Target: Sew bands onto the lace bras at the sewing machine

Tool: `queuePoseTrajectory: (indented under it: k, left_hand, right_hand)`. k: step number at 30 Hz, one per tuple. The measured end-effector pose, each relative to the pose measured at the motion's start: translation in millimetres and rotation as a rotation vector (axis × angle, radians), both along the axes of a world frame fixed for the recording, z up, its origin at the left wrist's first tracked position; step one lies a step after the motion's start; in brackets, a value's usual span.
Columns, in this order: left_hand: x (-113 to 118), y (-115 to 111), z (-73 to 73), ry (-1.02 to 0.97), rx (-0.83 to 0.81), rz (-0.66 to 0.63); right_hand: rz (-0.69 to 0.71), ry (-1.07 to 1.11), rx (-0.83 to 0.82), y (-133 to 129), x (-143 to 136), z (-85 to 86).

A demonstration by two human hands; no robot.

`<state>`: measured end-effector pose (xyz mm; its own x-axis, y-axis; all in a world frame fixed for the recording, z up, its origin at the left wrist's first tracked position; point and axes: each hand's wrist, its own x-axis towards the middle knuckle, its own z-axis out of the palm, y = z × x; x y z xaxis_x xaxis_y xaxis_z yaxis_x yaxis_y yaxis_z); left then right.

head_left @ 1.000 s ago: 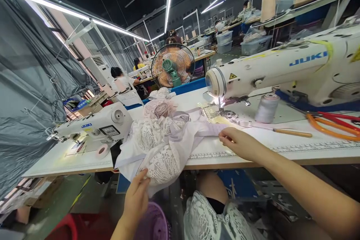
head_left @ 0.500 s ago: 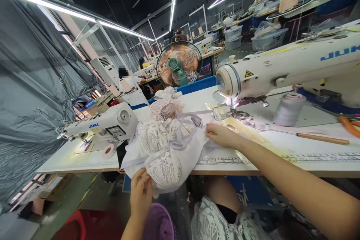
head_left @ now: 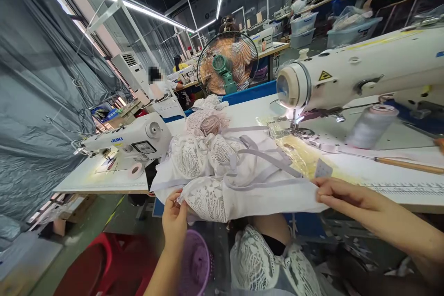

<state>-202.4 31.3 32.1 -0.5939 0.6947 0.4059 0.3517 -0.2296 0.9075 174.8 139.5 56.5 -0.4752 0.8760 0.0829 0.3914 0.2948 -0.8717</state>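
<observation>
A white lace bra [head_left: 206, 199] is stretched along the table's front edge between my two hands. My left hand [head_left: 175, 219] pinches it beside the lace cup. At the right, my right hand [head_left: 342, 194] grips the end of its plain white band between thumb and fingers, pulling the band out fairly straight. Behind it lies a pile of more white lace bras [head_left: 189, 157] with pale grey straps, and a pinkish bundle [head_left: 210, 124] sits further back. Another lace piece [head_left: 256, 256] rests across my lap.
A white sewing machine [head_left: 350, 69] stands to the right, beside a grey thread cone [head_left: 373, 127] and a wooden-handled tool [head_left: 409, 165]. Left is a second sewing machine [head_left: 138, 136]. Below are a purple basket [head_left: 208, 263] and red stool [head_left: 114, 259]. A fan [head_left: 225, 62] stands behind.
My right hand has moved right and towards me, drawing the bra's band out along the table edge. The left hand keeps its pinch near the cup. The view has shifted slightly.
</observation>
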Motion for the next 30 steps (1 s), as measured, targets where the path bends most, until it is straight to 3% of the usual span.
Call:
queuePoseTrajectory:
  k: [6,11,12,14,17,22,26,30]
  left_hand:
    - [8,-2,10.0,-0.052,-0.011,0.008]
    - [28,-18,31.2,0.248,0.111,-0.049]
    - [35,-21,35.1,0.354,0.129,-0.067]
    - [51,-27,41.3,0.571,0.155,-0.123]
    - [75,-29,45.7,0.794,0.211,-0.208]
    - [98,-29,44.9,0.791,0.205,-0.28]
    - [112,-41,38.5,0.81,0.167,-0.489]
    - [139,-50,21.1,0.817,0.09,-0.655]
  right_hand:
    - [-0.046,-0.039,0.013,-15,8,-9.2]
    - [-0.307,0.054,0.095,-42,15,-2.5]
    - [-0.293,0.115,0.101,-50,11,3.1]
    - [-0.123,0.194,0.051,-65,-4,16.4]
    - [0.051,0.134,0.035,-76,-38,29.7]
    - [0.014,0.123,-0.013,-66,-78,15.1]
    - [-0.046,0.179,0.008,-63,-80,-1.5]
    - [-0.136,0.213,0.076,-63,-72,-12.5]
